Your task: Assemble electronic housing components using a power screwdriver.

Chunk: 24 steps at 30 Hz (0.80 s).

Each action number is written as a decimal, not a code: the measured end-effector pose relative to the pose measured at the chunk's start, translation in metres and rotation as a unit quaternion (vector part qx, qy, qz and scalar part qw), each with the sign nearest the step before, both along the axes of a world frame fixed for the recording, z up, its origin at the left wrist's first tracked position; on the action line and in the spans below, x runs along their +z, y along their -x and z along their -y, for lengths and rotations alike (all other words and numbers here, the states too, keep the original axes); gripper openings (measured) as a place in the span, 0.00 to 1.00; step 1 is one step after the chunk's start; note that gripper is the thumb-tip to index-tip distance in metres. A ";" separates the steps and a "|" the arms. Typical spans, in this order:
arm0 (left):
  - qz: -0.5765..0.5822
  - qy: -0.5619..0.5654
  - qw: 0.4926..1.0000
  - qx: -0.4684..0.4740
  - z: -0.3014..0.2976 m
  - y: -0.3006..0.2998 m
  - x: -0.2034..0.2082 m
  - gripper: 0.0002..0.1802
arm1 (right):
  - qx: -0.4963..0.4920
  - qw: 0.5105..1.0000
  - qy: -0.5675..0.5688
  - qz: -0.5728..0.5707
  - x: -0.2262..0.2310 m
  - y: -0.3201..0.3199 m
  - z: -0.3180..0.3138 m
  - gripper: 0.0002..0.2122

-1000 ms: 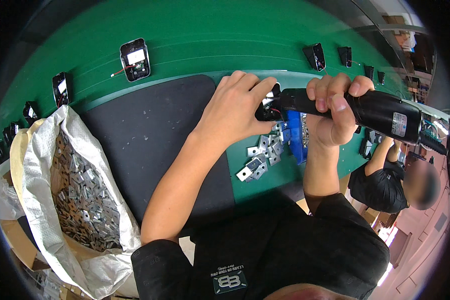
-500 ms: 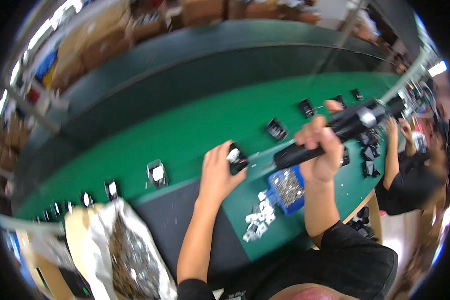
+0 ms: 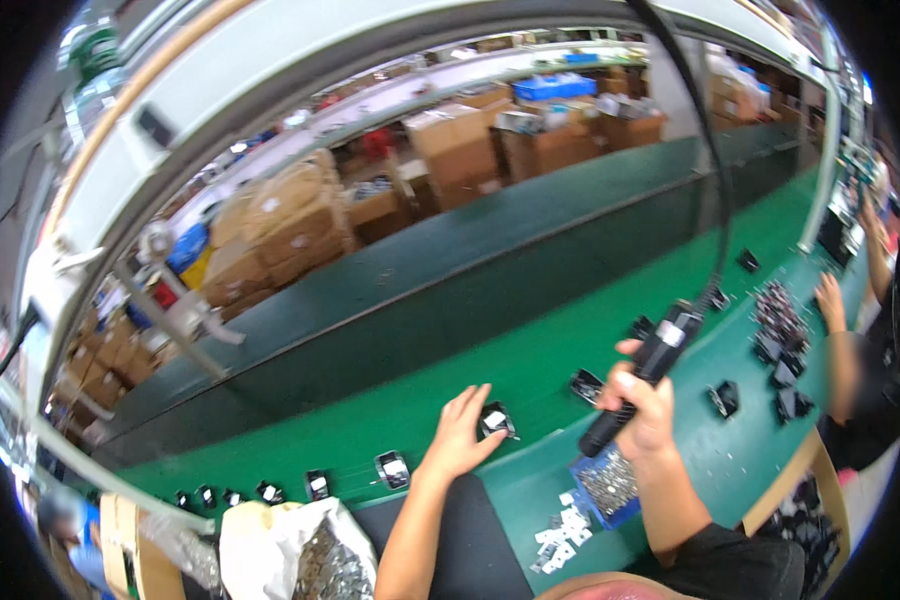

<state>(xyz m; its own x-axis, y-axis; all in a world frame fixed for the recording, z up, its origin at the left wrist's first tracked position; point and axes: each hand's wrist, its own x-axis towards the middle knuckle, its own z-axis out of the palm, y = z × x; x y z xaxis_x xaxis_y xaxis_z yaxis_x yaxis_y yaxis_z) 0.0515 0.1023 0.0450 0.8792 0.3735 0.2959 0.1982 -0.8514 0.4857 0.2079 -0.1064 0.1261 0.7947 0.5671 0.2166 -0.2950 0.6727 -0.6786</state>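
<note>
My right hand is wrapped round a black electric screwdriver, whose cable runs up from its top end. The tool slants down to the left, above a blue tray of small metal screws. On the green belt, my left hand has its fingers stretched and its thumb apart, beside a black plastic housing with a white piece in it. Whether the fingertips touch this housing is hard to tell. A loose pile of small white pieces lies next to the tray.
More black housings line the belt to the left and right. A white sack of metal parts stands at the lower left. At the right, a co-worker's hand is near heaped parts. A metal frame arches overhead.
The view has tipped up, showing more shelves and boxes. The screwdriver has swung from nearly level to steeper, its tip away from the housing. My left fingers look looser round the housing.
</note>
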 end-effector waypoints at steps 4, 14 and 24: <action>0.122 -0.056 0.991 -0.023 0.011 0.018 0.101 0.17 | -0.016 0.998 -0.053 -0.010 0.008 -0.002 0.004 0.20; 0.422 -0.462 0.779 0.028 0.040 0.048 0.403 0.13 | -0.007 0.998 -0.054 0.015 0.018 0.010 0.007 0.19; 0.055 -0.338 0.924 0.171 -0.008 -0.005 0.496 0.33 | 0.026 0.999 -0.034 -0.015 0.019 0.013 0.010 0.19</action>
<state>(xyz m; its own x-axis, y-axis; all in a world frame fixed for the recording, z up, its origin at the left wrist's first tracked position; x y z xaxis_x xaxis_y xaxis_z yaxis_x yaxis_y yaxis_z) 0.0566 0.1106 0.5407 0.6948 0.3217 0.6432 0.4937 -0.8637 -0.1013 0.1952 -0.1164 0.1452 0.7716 0.5923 0.2319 -0.3500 0.6998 -0.6227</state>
